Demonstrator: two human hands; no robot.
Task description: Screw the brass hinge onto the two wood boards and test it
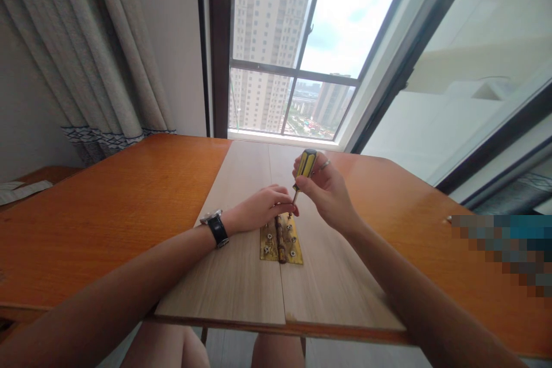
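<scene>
A brass-coloured hinge (281, 244) lies open across the seam between two pale wood boards (241, 276), with several cross-head screws in its leaves. My right hand (324, 190) grips the handle of a yellow-and-black screwdriver (306, 165), its shaft slanting down to the hinge's far right part. My left hand (269, 205) reaches in from the left, its fingertips closed about the lower shaft. The hand covers the hinge's far left end. Just below the fingertips a screw (290, 216) stands at the hinge; whether the screwdriver's tip sits in it is hard to see.
The boards rest on an orange-brown wooden table (129, 195), whose near edge is just above my legs. Beyond the far edge is a window (297, 69). A grey curtain (99, 52) hangs at the left, and a blurred-out patch (513, 247) covers the right side.
</scene>
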